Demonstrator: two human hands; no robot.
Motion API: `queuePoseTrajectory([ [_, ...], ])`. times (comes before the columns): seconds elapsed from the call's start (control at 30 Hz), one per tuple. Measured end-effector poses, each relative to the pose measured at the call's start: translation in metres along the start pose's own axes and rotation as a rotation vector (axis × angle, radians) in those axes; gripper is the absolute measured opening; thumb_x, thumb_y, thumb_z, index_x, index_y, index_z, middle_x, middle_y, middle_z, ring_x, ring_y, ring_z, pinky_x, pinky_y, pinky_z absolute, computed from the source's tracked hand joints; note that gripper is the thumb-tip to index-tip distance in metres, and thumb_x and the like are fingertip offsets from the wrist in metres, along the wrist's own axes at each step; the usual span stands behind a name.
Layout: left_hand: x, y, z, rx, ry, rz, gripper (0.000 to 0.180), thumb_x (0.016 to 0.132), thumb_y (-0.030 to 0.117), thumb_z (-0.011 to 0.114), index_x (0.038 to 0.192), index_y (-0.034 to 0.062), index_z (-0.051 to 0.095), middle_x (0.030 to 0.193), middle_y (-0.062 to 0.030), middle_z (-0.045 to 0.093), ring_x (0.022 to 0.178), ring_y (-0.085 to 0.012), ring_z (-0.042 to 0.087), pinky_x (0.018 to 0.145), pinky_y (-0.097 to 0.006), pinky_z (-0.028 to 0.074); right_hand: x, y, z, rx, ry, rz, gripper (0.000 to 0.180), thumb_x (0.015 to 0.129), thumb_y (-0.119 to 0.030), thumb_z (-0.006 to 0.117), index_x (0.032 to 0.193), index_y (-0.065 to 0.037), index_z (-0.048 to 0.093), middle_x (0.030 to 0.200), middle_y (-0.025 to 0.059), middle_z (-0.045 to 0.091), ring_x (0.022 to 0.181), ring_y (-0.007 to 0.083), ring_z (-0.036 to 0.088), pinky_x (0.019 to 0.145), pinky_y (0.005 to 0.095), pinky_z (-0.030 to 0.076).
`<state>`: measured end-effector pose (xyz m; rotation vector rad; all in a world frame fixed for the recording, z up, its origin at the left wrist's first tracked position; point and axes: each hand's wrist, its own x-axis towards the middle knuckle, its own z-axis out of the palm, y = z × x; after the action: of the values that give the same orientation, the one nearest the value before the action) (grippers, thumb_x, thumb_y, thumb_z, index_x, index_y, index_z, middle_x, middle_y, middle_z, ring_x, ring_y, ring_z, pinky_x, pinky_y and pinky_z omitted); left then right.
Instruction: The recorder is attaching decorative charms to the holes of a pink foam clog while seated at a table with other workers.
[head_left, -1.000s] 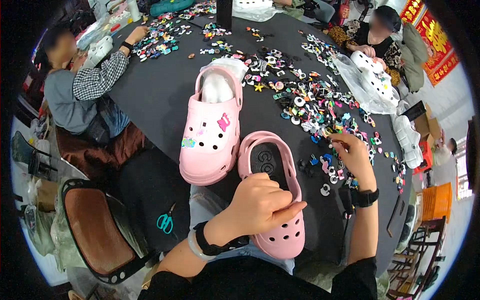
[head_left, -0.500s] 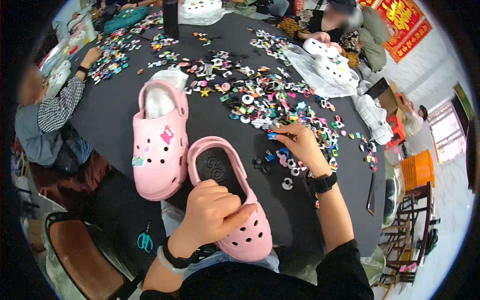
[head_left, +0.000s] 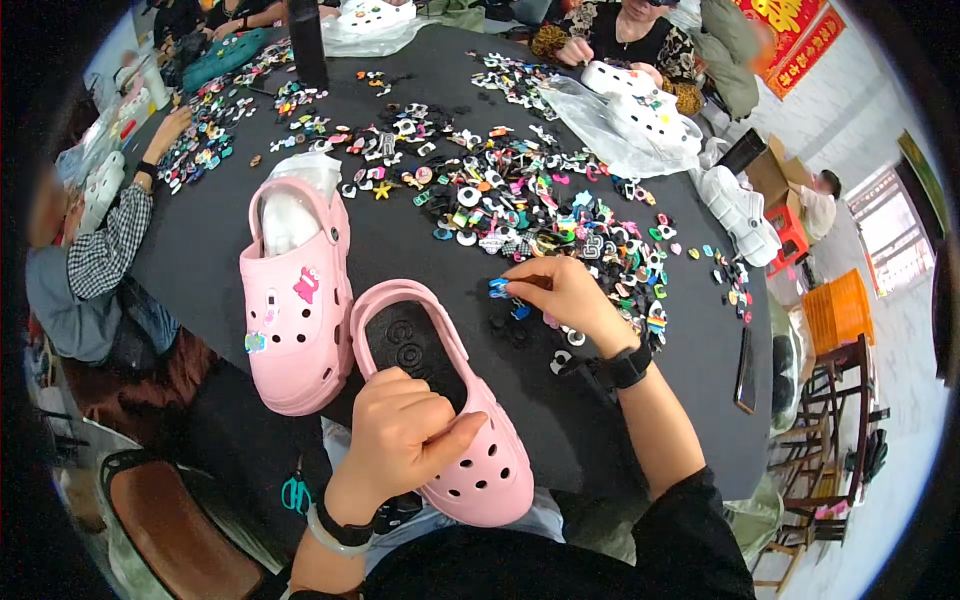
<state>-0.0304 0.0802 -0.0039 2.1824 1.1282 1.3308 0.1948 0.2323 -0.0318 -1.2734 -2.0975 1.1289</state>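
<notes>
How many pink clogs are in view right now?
2: the decorated pink clog on the left, and the bare pink clog gripped by the left hand, which partly covers it. No others show.

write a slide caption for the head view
The left hand holds a pink perforated clog while the right hand pinches a small blue charm near scattered multicoloured charms.

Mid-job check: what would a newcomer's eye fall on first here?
Probably the decorated pink clog at left on the dark table, and the plain pink clog beside it, gripped by the left hand. Then the heap of colourful charms beyond, with the right hand pinching a small blue piece at its near side.
</notes>
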Motion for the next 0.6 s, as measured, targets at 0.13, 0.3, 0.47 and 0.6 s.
queuePoseTrajectory([
  [0.13, 0.001, -0.001, -0.001, 0.036, -0.001, 0.005, 0.044, 0.073, 0.016, 0.075, 0.049, 0.0086, 0.04, 0.046, -0.0056, 0.038, 0.042, -0.0224, 0.04, 0.048, -0.035, 0.027, 0.004, -0.008, 0.012, -0.341, 0.069, -0.101, 0.019, 0.085, -0.015, 0.067, 0.101, -0.004, 0.071, 0.078, 0.0095, 0.07, 0.067, 0.0177, 0.066, 0.061, 0.0309, 0.05],
  [0.3, 0.0, -0.001, -0.002, 0.017, 0.004, 0.014, 0.043, 0.074, 0.016, 0.075, 0.049, 0.0085, 0.04, 0.046, -0.0056, 0.037, 0.042, -0.0227, 0.039, 0.048, -0.035, 0.027, 0.0, -0.02, 0.003, -0.502, 0.148, -0.112, 0.022, 0.082, -0.022, 0.067, 0.1, -0.011, 0.071, 0.089, 0.0114, 0.069, 0.081, 0.0302, 0.067, 0.071, 0.0393, 0.053],
  [0.47, 0.0, -0.002, 0.001, -0.018, -0.011, -0.009, 0.04, 0.073, 0.011, 0.071, 0.05, 0.0077, 0.039, 0.048, -0.0066, 0.036, 0.043, -0.0251, 0.038, 0.05, -0.037, 0.027, 0.02, -0.022, -0.015, -0.594, 0.19, -0.16, 0.019, 0.081, -0.021, 0.067, 0.098, -0.012, 0.071, 0.092, 0.0102, 0.068, 0.087, 0.0286, 0.066, 0.073, 0.0398, 0.053],
  [0.6, 0.001, -0.005, 0.001, 0.019, 0.011, 0.02, 0.044, 0.075, 0.017, 0.074, 0.049, 0.0086, 0.04, 0.046, -0.0059, 0.037, 0.041, -0.0226, 0.039, 0.048, -0.035, 0.027, 0.053, -0.008, -0.006, -0.66, 0.171, -0.314, 0.018, 0.079, -0.016, 0.066, 0.097, -0.013, 0.072, 0.093, 0.0073, 0.068, 0.096, 0.0276, 0.062, 0.081, 0.0405, 0.052],
])
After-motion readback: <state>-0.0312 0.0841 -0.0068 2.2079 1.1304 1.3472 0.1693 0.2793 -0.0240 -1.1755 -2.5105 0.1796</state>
